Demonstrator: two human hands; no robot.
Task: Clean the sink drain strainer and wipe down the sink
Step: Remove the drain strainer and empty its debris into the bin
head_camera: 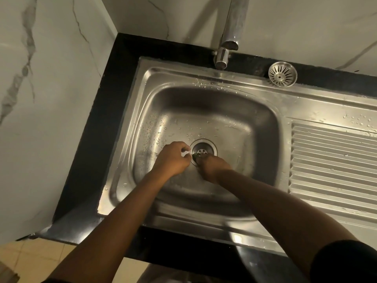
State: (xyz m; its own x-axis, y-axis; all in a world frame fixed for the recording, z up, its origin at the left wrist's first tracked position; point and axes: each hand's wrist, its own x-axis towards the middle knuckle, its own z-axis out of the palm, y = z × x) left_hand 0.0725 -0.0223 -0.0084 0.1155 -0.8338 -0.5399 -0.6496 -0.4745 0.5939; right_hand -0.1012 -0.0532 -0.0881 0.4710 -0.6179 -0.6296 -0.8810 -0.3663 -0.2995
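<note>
Wide view first: pale marble wall (51, 78) on the left and far sides, a black countertop (98, 127) framing the steel sink (224, 92), and off to the right its ribbed drainboard (334, 160). Chrome faucet (228, 37) hangs over the far rim, and water droplets (159, 127) are scattered over the basin's left wall and floor. Both bare forearms come in from the near edge, a dark sleeve (346, 262) on the right one, and meet at the middle of the basin. The left hand (173, 158) is curled, thumb and forefinger drawn together right at the left edge of the drain ring; can't tell if it's pinching anything. The right hand (212, 168) points its fingers down into the near side of the open drain (204, 149), tips hidden, so its grasp can't be called either. The strainer (282, 74) is out of the drain, sitting on the far rim just right of the faucet. Smallest of all, a green scrap (196, 155) at the drain's near-left lip, against the right fingertips.
</note>
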